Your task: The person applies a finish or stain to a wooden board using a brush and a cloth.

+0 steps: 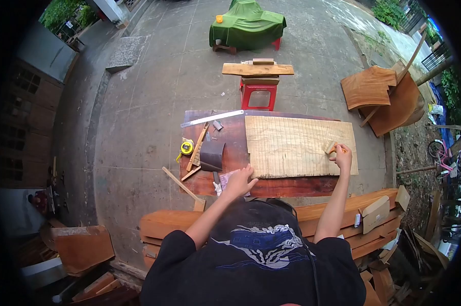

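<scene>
A pale wooden board (297,137) with closely spaced dark lines lies on a dark reddish wood slab (286,187). My right hand (342,156) is closed around the orange handle of a small brush (330,148), whose wide pale head is over the right part of the board. At the board's near left corner, my left hand (240,181) rests with thumb and fingers apart. Beside it on the slab are a dark sheet of sandpaper (212,155) and a pinkish crumpled packet, partly hidden by the hand.
Left on the slab are a steel ruler (212,118), a yellow tape measure (187,148) and thin wood strips (197,148). Beyond stands a red stool (258,94) bearing planks (258,69). A green cloth (248,25) drapes something farther off. Large wood slabs (368,86) lean at right.
</scene>
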### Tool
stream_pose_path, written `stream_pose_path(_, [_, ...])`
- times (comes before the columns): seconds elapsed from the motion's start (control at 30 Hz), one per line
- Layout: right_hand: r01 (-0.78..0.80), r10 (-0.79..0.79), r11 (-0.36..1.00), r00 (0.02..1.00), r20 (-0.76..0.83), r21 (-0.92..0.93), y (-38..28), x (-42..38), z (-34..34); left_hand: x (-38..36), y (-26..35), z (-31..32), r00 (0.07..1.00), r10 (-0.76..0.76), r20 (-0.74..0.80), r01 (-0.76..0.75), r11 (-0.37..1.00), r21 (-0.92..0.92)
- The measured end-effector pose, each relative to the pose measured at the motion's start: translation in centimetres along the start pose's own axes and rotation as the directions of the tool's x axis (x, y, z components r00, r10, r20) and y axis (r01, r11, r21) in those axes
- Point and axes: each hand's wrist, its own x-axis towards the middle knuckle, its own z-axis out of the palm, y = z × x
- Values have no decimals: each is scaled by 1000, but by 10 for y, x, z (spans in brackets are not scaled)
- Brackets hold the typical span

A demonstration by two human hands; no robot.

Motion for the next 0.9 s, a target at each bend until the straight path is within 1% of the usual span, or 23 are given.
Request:
stream_pose_path(0.07, [110, -137, 968, 984, -111, -226, -21, -12, 32, -1, 3, 6, 997, 1, -75, -1, 1000, 2])
stream_pose_path(0.1, [275, -378, 829, 917, -125, -487, -45, -38, 59, 0, 2, 8, 997, -19, -81, 17, 1000, -26])
stream_pose_path(0.13, [376, -408, 822, 913, 20, -428, -53, -54, 90, 1, 0, 10, 995, -41, -87, 37, 998, -54])
stream_pose_path(0.17, [462, -462, 742, 878, 130, -485, -70, -84, 117, 2, -1, 11, 994, -65, -92, 57, 995, -83])
stream_pose_path(0.2, [546, -486, 714, 837, 252, -438, -82, -114, 138, 2, 4, 7, 988, -60, -145, 48, 995, -83])
stream_pose_path(0.23, [636, -520, 707, 764, 381, -311, -86, -138, 150, 4, 12, -4, 990, -98, -100, 90, 992, -90])
stream_pose_path(0.3, [710, -514, 689, 618, 594, -142, -89, -157, 135, 7, 27, -24, 985, -172, -7, 170, 980, -101])
stream_pose_path(0.33, [651, -495, 755, 646, 580, -81, -80, -147, 118, 8, 26, -22, 985, -152, -78, 143, 984, -108])
stream_pose_path(0.37, [584, -473, 811, 673, 569, -17, -68, -129, 96, 8, 23, -20, 983, -173, -66, 163, 978, -133])
stream_pose_path(0.4, [345, -308, 938, 796, 521, 27, -49, -106, 71, 8, 18, -15, 981, -157, -112, 140, 979, -148])
stream_pose_path(0.43, [212, -198, 977, 906, 373, 5, -23, -76, 29, 7, 13, -8, 977, -144, -159, 118, 980, -161])
stream_pose_path(0.47, [77, -76, 997, 973, 217, 1, 4, -48, -15, 5, 23, -14, 977, -122, -175, 87, 977, -195])
stream_pose_path(0.5, [89, -84, 987, 995, 47, -131, 30, -32, -30, 4, 23, -11, 975, -116, -191, 84, 982, -168])
stream_pose_path(0.53, [153, -162, 952, 987, -11, -265, 35, -33, -27, 3, 23, -7, 973, -108, -206, 80, 987, -139])
stream_pose_path(0.6, [237, -330, 818, 940, -89, -524, 43, -37, -18, 2, 24, -2, 969, -86, -230, 71, 995, -75])
stream_pose_path(0.63, [228, -284, 830, 958, -34, -509, 16, -60, 3, 2, 26, -1, 971, -90, -223, 79, 995, -58])
stream_pose_path(0.67, [310, -339, 780, 940, 50, -543, -2, -84, 28, 2, 28, -1, 973, -91, -214, 85, 996, -39])
stream_pose_path(0.7, [427, -399, 768, 902, 163, -478, -20, -108, 50, 2, 30, -2, 975, -90, -203, 88, 996, -19])
stream_pose_path(0.73, [491, -414, 773, 870, 268, -401, -41, -135, 69, 2, 33, -5, 977, -98, -190, 96, 995, -20])
stream_pose_path(0.77, [510, -379, 800, 837, 394, -315, -55, -156, 87, 4, 32, -4, 981, -102, -168, 100, 995, -19])
stream_pose_path(0.8, [571, -449, 808, 758, 473, -148, -56, -169, 101, 7, 31, -4, 984, -106, -146, 104, 994, -19])
stream_pose_path(0.83, [574, -487, 819, 678, 551, 19, -56, -175, 105, 8, 28, -4, 986, -111, -125, 109, 994, -19])
stream_pose_path(0.9, [333, -372, 926, 725, 579, 179, -44, -166, 95, 10, 24, -5, 990, -100, -98, 98, 995, -31])
